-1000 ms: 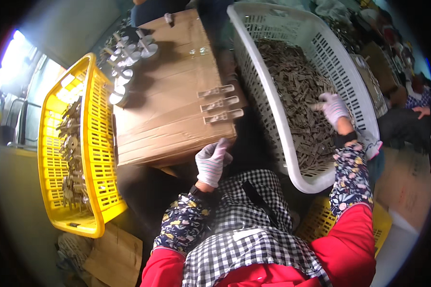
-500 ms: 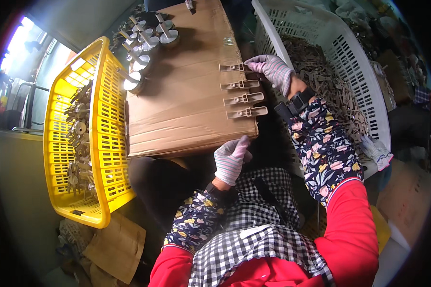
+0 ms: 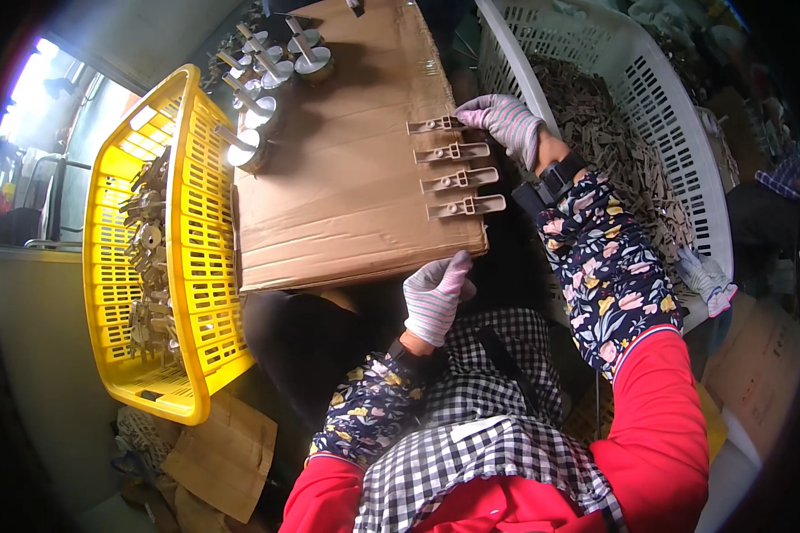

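Along the right edge of a cardboard sheet [image 3: 347, 204] lies a column of several flat, pale brownish clip-like pieces, each with a narrow tail and a small round boss. My right hand [image 3: 507, 123], in a striped glove, is closed with thumb and fingers on the right end of the farthest clip-like piece [image 3: 433, 125]. The nearest clip-like piece [image 3: 467, 208] lies close to the sheet's front corner. Just off the front edge is my left hand [image 3: 433, 298], also gloved, its fingers curled and pressed against the thumb. Whatever those fingers may hold is hidden.
Upright round metal pieces with stems [image 3: 311, 59] stand at the sheet's far left. A yellow crate [image 3: 191, 222] of metal parts is on the left; a white crate [image 3: 631, 67] full of flat brownish pieces is on the right. A loose glove [image 3: 707, 282] hangs on its near rim.
The whole view has shifted slightly. My right hand stays at the farthest piece, and my left hand keeps its closed shape near the front edge. The pieces remain in their column.
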